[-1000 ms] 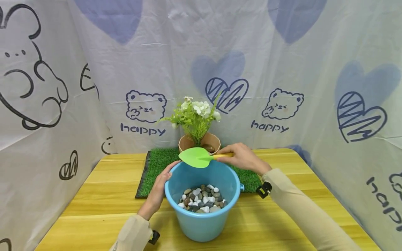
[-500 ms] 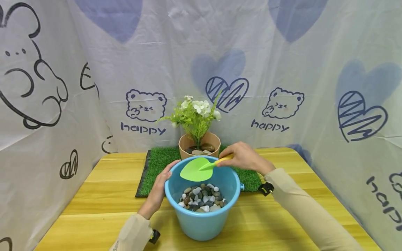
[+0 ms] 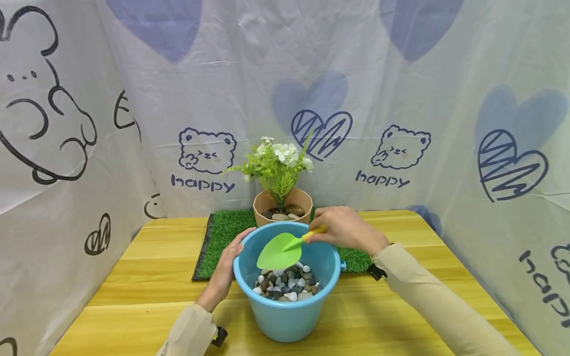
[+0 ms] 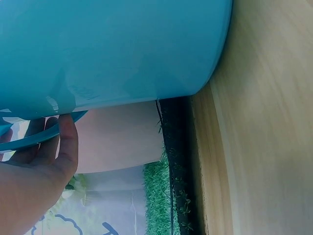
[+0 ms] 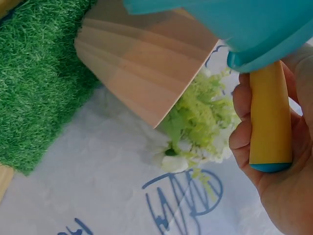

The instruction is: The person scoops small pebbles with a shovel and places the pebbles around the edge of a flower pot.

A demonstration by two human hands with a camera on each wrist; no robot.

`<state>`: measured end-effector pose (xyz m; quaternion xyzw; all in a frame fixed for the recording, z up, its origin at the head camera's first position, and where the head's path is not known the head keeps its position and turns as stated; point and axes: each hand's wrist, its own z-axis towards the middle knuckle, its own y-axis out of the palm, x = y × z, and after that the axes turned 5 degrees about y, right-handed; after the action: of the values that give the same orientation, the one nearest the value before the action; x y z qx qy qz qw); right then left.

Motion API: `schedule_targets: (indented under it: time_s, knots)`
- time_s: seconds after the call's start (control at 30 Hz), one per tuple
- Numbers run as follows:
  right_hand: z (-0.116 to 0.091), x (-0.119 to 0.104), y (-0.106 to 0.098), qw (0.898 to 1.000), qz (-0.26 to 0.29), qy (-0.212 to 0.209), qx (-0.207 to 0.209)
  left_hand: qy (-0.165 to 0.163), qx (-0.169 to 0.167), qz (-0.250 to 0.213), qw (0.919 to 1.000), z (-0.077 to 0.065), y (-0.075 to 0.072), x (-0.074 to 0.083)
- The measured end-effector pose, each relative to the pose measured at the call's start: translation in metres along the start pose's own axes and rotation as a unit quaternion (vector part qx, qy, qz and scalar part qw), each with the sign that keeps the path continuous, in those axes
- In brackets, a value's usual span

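A light-blue bucket [image 3: 287,321] stands upright on the wooden table, with grey, white and brown pebbles [image 3: 289,284] at its bottom. My left hand [image 3: 224,267] holds the bucket's left side, its thumb up at the rim. From the left wrist view, the fingers [image 4: 68,142] lie around a curved blue band beside the bucket wall. My right hand [image 3: 345,228] grips the yellow handle of a small green trowel [image 3: 280,252]. The blade slants down inside the bucket, above the pebbles. In the right wrist view, the fingers wrap the yellow handle [image 5: 270,117] and part of the bucket covers the blade.
Right behind the bucket is a beige pot [image 3: 262,210] with white flowers and green leaves [image 3: 278,168], and stones inside it. An artificial grass mat [image 3: 222,237] lies under the pot. A printed white cloth [image 3: 285,49] surrounds the table [image 3: 147,287] on three sides.
The trowel has come down and nearer, from level above the bucket's far rim to tilted inside it. The right hand's wrist has turned along with it. The left hand and bucket stay put.
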<state>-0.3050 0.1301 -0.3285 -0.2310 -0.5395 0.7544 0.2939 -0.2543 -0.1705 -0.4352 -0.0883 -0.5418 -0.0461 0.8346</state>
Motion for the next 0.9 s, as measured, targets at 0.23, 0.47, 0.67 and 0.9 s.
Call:
schedule_targets:
  time_s: [0.23, 0.47, 0.67, 0.9]
  knots:
    - [0.001, -0.012, -0.005, 0.999, -0.038, -0.012, -0.028, 0.001, -0.001, -0.005, 1.0, 0.001, 0.001, 0.001]
    - [0.007, -0.02, -0.008, 0.995, -0.067, -0.014, -0.066, 0.003, 0.001, -0.012, 0.9999, -0.001, 0.001, 0.0]
    - [0.009, -0.022, -0.006, 0.994, -0.082, -0.006, -0.068, 0.005, 0.002, -0.011, 0.9999, -0.002, 0.001, 0.0]
    - [0.008, -0.025, -0.008, 0.994, -0.081, -0.012, -0.066, 0.001, 0.001, -0.011, 0.9999, -0.002, 0.001, 0.0]
